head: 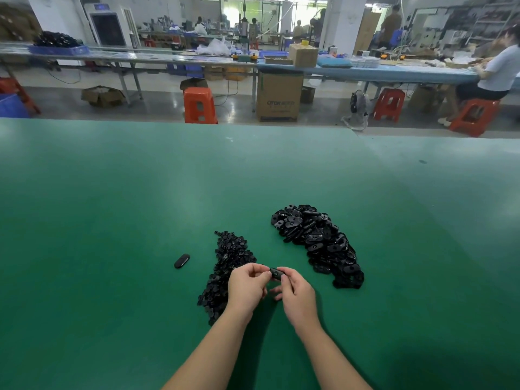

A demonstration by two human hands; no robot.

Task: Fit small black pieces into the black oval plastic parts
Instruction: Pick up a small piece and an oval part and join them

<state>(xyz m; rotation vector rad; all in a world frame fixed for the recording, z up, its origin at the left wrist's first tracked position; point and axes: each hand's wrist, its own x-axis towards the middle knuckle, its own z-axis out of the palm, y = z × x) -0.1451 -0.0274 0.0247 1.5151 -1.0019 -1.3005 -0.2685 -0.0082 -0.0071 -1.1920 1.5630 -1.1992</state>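
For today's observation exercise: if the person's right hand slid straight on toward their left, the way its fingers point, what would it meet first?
Most likely the left hand, which pinches the same oval part that the right hand holds; depth is unclear.

1. There is one camera, worn on the person's head.
2. It looks forward and down across the green table (140, 220).
3. The two hands sit close, low in the middle of the picture.
4. Far off, at the top, it sees the workshop room.
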